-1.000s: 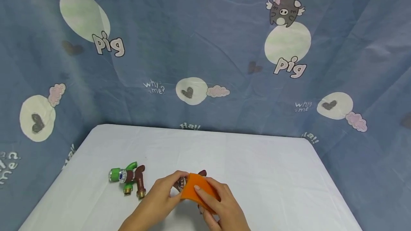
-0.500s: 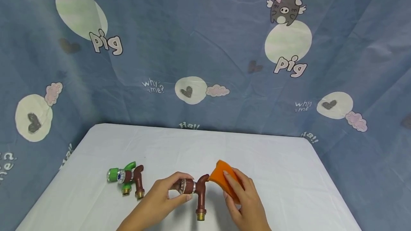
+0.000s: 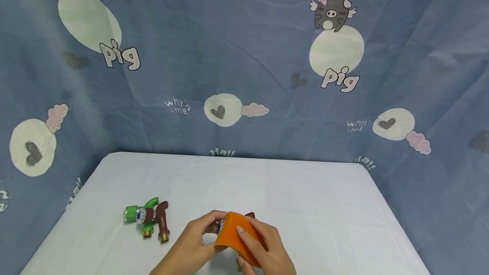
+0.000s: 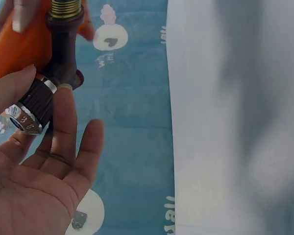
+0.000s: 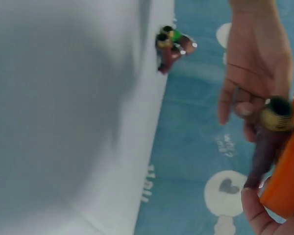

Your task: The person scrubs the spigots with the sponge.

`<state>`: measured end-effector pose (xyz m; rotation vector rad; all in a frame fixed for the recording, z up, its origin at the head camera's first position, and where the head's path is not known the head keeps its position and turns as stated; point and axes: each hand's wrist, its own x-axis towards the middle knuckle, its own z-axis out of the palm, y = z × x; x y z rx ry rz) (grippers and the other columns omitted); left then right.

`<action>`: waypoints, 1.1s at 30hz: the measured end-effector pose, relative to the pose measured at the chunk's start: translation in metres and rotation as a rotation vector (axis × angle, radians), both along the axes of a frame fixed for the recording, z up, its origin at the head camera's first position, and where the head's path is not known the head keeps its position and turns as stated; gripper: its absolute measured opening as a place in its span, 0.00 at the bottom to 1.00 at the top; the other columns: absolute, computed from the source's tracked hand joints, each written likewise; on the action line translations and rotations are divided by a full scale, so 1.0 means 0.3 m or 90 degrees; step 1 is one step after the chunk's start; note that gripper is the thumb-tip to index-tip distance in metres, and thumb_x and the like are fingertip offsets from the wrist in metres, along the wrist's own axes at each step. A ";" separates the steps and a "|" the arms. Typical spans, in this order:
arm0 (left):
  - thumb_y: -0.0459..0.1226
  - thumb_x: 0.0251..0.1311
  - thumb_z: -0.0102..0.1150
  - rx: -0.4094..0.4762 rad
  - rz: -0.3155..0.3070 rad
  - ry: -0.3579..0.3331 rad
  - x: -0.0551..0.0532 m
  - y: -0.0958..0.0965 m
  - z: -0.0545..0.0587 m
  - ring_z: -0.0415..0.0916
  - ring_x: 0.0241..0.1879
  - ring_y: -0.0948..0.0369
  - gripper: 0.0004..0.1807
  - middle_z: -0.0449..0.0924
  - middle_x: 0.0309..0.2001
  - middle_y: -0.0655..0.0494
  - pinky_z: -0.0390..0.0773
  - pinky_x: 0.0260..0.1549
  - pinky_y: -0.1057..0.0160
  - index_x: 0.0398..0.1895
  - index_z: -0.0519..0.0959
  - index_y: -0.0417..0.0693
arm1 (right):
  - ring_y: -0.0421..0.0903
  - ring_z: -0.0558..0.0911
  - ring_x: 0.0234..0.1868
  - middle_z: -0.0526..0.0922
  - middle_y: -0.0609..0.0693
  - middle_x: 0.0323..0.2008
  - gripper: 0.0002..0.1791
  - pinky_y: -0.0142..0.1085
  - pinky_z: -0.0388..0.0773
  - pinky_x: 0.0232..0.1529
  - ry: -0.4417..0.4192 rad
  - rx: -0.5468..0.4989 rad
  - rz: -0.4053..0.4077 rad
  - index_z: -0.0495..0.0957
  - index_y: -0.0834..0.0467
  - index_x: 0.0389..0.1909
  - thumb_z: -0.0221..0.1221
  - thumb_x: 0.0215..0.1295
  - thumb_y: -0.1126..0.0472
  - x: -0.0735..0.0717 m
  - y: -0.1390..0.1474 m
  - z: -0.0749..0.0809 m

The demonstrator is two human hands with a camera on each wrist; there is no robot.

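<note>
My left hand (image 3: pixel 196 241) grips a brown faucet (image 4: pixel 62 49) by its ridged knob end, thumb on one side and fingers on the other. The brass threaded end of that faucet points at the camera in the right wrist view. An orange sponge (image 3: pixel 230 231), held in my right hand (image 3: pixel 269 247), is bent over the faucet's body. From the head view it hides most of the faucet, leaving the brown spout tip and part of the knob showing. In the left wrist view the sponge lies along the faucet's side.
On the white table (image 3: pixel 313 207), to the left of my hands, lie a second brown faucet (image 3: pixel 162 222) and a green faucet (image 3: pixel 151 203), the brown one across the green. Behind the table hangs a blue cloth (image 3: pixel 267 63) printed with pigs and hearts.
Half a second ago the sponge was off to the right with the faucet in full view. My right hand has brought it back left over the faucet, much as one second ago.
</note>
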<state>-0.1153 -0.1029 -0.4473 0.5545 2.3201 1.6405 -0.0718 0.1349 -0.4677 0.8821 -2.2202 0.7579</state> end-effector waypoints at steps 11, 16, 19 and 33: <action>0.50 0.66 0.71 0.023 0.021 -0.030 0.005 -0.001 0.011 0.82 0.49 0.58 0.22 0.84 0.53 0.63 0.79 0.58 0.43 0.61 0.79 0.62 | 0.49 0.77 0.58 0.74 0.50 0.68 0.41 0.37 0.83 0.55 -0.071 -0.018 -0.144 0.73 0.47 0.74 0.71 0.57 0.64 -0.062 0.084 -0.005; 0.51 0.65 0.72 0.016 0.050 -0.051 0.002 0.003 0.006 0.82 0.50 0.57 0.23 0.84 0.53 0.62 0.80 0.55 0.38 0.61 0.79 0.63 | 0.50 0.77 0.60 0.74 0.52 0.68 0.43 0.24 0.67 0.66 -0.075 -0.062 -0.142 0.66 0.55 0.78 0.69 0.60 0.63 -0.054 0.083 -0.003; 0.51 0.64 0.73 0.011 0.062 -0.056 0.000 0.003 0.002 0.81 0.51 0.56 0.23 0.85 0.52 0.62 0.80 0.53 0.35 0.61 0.80 0.62 | 0.50 0.78 0.59 0.75 0.54 0.68 0.37 0.28 0.72 0.65 -0.050 -0.070 -0.093 0.64 0.62 0.78 0.63 0.72 0.55 -0.030 0.055 -0.004; 0.42 0.63 0.74 -0.062 0.141 -0.011 -0.010 -0.001 -0.004 0.79 0.37 0.62 0.17 0.83 0.33 0.66 0.78 0.53 0.49 0.53 0.83 0.63 | 0.48 0.76 0.57 0.75 0.52 0.66 0.21 0.37 0.79 0.58 0.003 0.043 0.045 0.77 0.49 0.69 0.50 0.84 0.47 0.012 0.003 0.003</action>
